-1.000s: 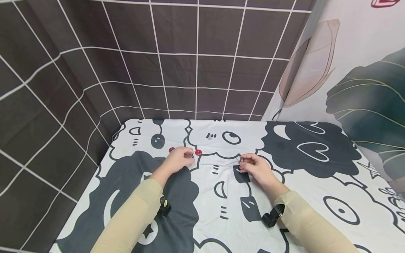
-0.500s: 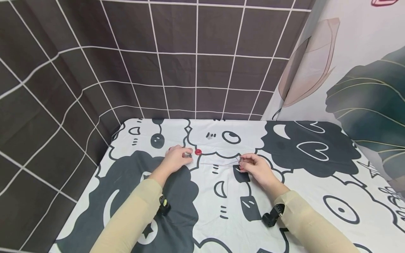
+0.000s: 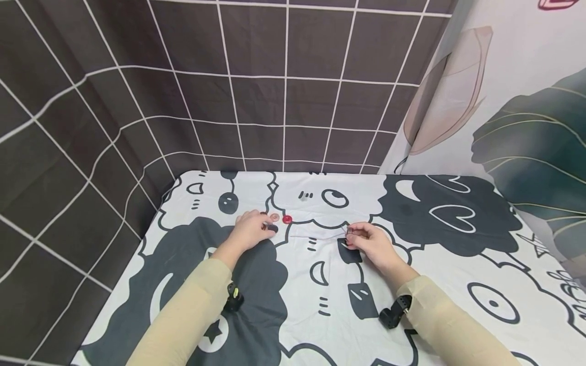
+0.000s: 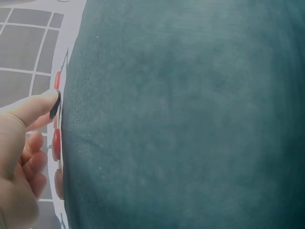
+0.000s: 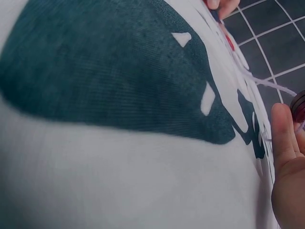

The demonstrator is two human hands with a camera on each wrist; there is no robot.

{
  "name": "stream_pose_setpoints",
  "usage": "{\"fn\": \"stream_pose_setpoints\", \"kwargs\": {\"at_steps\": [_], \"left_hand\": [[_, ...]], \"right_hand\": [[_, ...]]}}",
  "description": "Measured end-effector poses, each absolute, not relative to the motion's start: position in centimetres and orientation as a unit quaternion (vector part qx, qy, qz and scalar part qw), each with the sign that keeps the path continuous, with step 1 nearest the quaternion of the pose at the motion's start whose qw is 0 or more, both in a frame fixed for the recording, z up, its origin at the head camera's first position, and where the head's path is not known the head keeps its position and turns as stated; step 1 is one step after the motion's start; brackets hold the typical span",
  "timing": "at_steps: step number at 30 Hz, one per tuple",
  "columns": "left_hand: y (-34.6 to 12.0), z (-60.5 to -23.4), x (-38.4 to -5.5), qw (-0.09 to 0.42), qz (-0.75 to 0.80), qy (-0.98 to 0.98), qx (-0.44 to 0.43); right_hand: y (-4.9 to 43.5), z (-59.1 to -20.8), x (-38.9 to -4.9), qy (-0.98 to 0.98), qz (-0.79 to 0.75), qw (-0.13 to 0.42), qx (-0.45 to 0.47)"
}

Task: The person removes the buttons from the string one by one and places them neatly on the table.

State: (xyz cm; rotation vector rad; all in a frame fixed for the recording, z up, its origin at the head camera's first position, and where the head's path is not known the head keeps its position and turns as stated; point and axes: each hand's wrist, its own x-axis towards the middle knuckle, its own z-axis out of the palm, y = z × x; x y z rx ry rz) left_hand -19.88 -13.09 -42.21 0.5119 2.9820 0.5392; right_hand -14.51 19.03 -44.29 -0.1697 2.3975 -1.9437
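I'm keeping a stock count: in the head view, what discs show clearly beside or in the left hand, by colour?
Red disc: 1
Pink disc: 1
Dark disc, in the left hand: 1
Total: 3; any hidden behind the hand are not counted.

We now see a pale pink button (image 3: pixel 274 217) just beside the red button (image 3: pixel 287 219).
The left hand (image 3: pixel 247 231) has moved a little to its left since half a second ago, its sleeve (image 3: pixel 183 310) going along, and we see more of the dark button (image 3: pixel 272 229) in its pinch, formerly a thin edge. It now covers the spot where we saw a purplish-red button a second ago.
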Motion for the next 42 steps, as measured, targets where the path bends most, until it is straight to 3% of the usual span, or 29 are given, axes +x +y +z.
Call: {"fn": "stream_pose_setpoints", "kwargs": {"at_steps": [11,26,42], "left_hand": [[-12.9,-42.3,-20.0,0.029,0.148,0.974,0.169],[-11.8,-41.9,-20.0,0.037,0.239,0.951,0.193],[-10.5,-41.2,-19.7,0.091,0.278,0.945,0.148]], "right_hand": [[19.1,-44.2,-14.5,0.775,-0.628,0.023,-0.058],[19.1,-44.4,-14.7,0.773,-0.631,0.031,-0.061],[19.1,-44.3,-14.5,0.769,-0.635,0.027,-0.071]]}}
